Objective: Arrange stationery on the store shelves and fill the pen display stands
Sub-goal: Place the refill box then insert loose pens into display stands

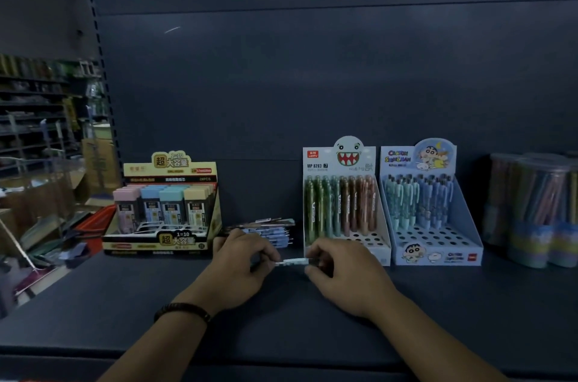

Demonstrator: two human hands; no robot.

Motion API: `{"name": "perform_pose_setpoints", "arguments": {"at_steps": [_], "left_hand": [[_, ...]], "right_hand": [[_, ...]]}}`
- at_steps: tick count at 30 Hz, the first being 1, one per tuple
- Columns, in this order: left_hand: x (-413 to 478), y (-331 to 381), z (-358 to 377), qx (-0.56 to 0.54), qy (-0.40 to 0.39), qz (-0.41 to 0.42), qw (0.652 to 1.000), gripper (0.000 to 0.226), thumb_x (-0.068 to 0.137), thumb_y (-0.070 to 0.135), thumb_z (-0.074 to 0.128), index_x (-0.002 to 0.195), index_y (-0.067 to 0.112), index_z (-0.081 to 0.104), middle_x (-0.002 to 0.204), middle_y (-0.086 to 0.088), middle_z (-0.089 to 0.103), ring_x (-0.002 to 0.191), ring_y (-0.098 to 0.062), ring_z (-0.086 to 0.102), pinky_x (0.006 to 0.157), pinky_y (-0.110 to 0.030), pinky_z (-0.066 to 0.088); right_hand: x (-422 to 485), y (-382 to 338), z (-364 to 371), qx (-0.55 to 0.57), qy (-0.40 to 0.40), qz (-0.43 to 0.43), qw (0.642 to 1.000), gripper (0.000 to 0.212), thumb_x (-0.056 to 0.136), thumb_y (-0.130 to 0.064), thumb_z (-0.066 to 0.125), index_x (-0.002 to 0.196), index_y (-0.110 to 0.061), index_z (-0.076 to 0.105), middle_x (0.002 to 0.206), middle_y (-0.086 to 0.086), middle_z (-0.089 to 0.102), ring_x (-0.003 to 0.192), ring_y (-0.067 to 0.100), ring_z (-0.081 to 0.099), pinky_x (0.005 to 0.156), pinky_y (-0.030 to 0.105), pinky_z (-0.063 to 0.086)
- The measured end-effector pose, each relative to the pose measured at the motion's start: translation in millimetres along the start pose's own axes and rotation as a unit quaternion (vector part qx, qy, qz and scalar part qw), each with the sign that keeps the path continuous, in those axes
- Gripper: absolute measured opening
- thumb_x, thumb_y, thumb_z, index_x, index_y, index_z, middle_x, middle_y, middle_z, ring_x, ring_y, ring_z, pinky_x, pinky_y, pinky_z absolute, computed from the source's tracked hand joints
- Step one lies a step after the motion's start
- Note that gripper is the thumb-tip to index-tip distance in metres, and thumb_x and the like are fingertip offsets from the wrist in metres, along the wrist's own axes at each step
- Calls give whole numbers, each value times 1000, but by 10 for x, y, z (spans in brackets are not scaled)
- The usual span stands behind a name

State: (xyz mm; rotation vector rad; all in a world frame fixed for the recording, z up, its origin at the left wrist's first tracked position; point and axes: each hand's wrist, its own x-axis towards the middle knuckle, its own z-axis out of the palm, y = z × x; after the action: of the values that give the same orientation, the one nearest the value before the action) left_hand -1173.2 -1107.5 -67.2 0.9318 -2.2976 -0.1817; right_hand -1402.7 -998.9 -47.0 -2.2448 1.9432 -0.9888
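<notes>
1. Dark blue shelf (93, 303), wide and deep, with a plain back panel behind. All the stock sits along the rear.
2. Yellow display box (162, 209) at rear left, holding upright pastel-capped cases in rows.
3. White display stand (325, 159) with a toothy monster header, right of centre. Green and brown pens fill its back rows; the front holes are open.
4. Blue display stand (438, 251) with a cartoon header, touching the white one's right side. Blue pens stand at the back and the front holes are bare.
5. Clear tubs (531, 209) of coloured pencils at far right, blurred.
6. Left hand (240, 266) and right hand (341, 272) meet low in front of the white stand, each grip clamped on one end of a single pen (292, 262), held level between them.
7. Loose pens (269, 229) lie piled flat between the yellow box and the white stand, just behind the left hand.
8. Dark bracelet (184, 309) on the left wrist.
</notes>
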Motion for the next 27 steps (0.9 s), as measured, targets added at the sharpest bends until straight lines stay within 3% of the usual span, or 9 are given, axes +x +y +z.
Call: {"name": "perform_pose_setpoints", "arguments": {"at_steps": [3, 8, 14, 18, 21, 24, 27], "left_hand": [[-7, 39, 0, -3, 3, 25, 1000, 15, 96, 31, 69, 96, 46, 64, 105, 33, 60, 108, 3, 47, 96, -34, 32], [3, 84, -14, 4, 16, 48, 999, 6, 101, 44, 62, 104, 49, 64, 108, 35, 61, 113, 3, 49, 99, -32, 33], [40, 290, -21, 12, 17, 74, 997, 4, 100, 47, 63, 101, 50, 62, 108, 36, 60, 112, 4, 50, 103, -32, 32], [146, 681, 93, 12, 77, 61, 995, 12, 101, 39, 60, 99, 50, 55, 99, 30, 57, 103, 6, 48, 96, -28, 29], [289, 1064, 231, -9, 80, 65, 995, 9, 104, 42, 52, 99, 49, 52, 98, 29, 57, 100, 6, 46, 93, -26, 26], [471, 1417, 369, -43, 95, 67, 992, 4, 103, 47, 54, 100, 48, 55, 96, 28, 61, 99, 7, 49, 91, -30, 27], [694, 1684, 539, -80, 104, 51, 990, 7, 99, 50, 58, 96, 45, 61, 88, 28, 66, 90, 9, 56, 95, -34, 35]], "right_hand": [[10, 8, 19, 20, 10, -12, 1000, 14, 96, -50, 65, 101, -37, 67, 88, -19, 68, 83, -2, 63, 76, 30, 56], [18, 25, 11, 100, 68, -16, 993, 12, 102, -37, 63, 92, -33, 66, 81, -13, 67, 75, 6, 64, 69, 35, 55], [-13, 21, -146, 248, 150, 9, 957, 15, 103, -29, 66, 88, -28, 69, 76, -2, 69, 62, 15, 67, 59, 38, 56], [-41, 73, -378, 365, 197, 45, 909, 7, 102, -21, 68, 99, -22, 73, 78, 8, 71, 64, 29, 73, 47, 37, 55], [-64, 159, -632, 419, 239, 58, 874, 14, 101, -9, 67, 111, -15, 73, 83, 15, 71, 67, 28, 74, 47, 35, 56], [-69, 353, -890, 399, 278, 47, 872, 20, 100, -7, 68, 115, -20, 72, 87, 13, 71, 70, 28, 72, 56, 37, 59], [-71, 612, -1096, 371, 300, 31, 878, 24, 101, -7, 67, 117, -25, 71, 87, 14, 70, 73, 35, 69, 58, 48, 60]]}}
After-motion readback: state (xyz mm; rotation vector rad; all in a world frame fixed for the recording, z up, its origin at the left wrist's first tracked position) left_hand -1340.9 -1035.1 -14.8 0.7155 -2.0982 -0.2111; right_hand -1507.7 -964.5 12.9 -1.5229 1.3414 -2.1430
